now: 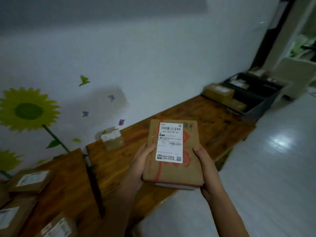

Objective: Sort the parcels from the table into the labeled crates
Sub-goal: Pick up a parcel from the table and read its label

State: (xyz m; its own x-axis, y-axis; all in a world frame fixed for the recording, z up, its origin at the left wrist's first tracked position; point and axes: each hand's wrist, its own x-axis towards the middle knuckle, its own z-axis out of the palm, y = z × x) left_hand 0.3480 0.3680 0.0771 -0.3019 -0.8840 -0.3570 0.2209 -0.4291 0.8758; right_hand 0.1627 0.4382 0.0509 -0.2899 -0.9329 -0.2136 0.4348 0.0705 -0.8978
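Observation:
A flat brown cardboard parcel with a white shipping label and red print is held above the wooden table. My left hand grips its left edge and my right hand grips its right edge, label facing up. Dark crates stand at the far right end of the table, with brown parcels inside them. More labeled parcels lie on the table at the lower left, and a small taped one leans near the wall.
A white wall with sunflower and butterfly stickers runs behind the table. A glossy white floor spreads to the right. A white cabinet stands beyond the crates. A gap splits two tabletops.

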